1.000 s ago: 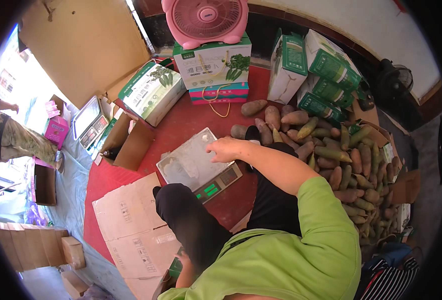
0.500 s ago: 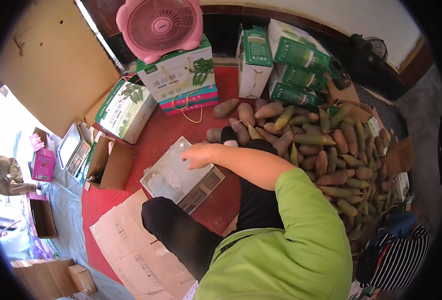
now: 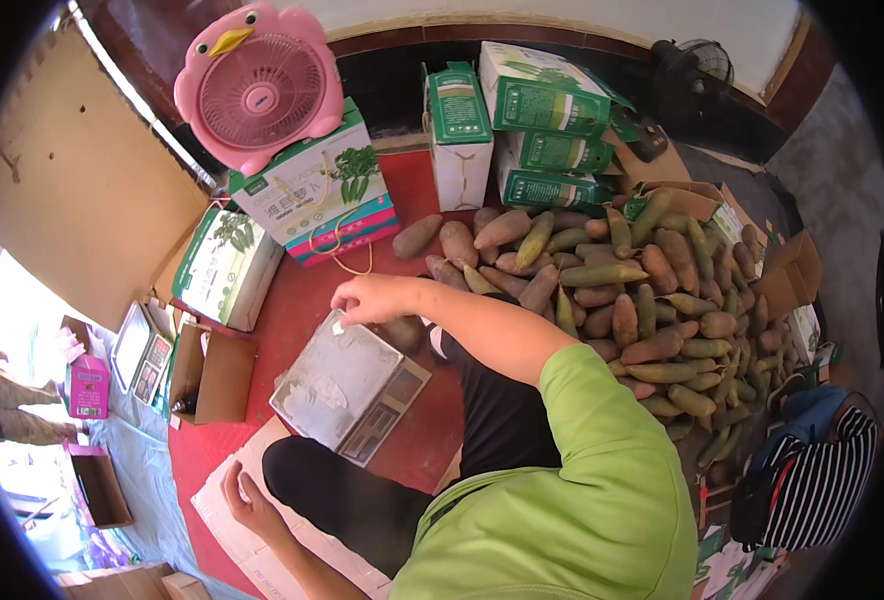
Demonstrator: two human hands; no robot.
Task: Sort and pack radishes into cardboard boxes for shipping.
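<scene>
A grey electronic scale (image 3: 337, 385) with a scuffed platform lies on the red floor in front of my knees. My right hand (image 3: 374, 298) reaches across my body, its fingers curled over the scale's far corner. A small white bit shows under the fingertips. My left hand (image 3: 247, 500) rests low at the left on a flat cardboard sheet (image 3: 224, 520), fingers apart and holding nothing. A big pile of brown and green sweet potatoes (image 3: 642, 300) lies to the right of my arm.
Green and white cartons (image 3: 537, 120) stand at the back. A pink fan (image 3: 257, 85) sits on a stacked carton (image 3: 312, 185). At the left are an open brown box (image 3: 217, 375), a second scale (image 3: 142, 350) and a pink box (image 3: 89, 385). A striped bag (image 3: 817, 480) lies at the right.
The view has swung and come closer. My right hand stays at the scale's far corner. My left hand on the cardboard sheet has come into view at the lower left.
</scene>
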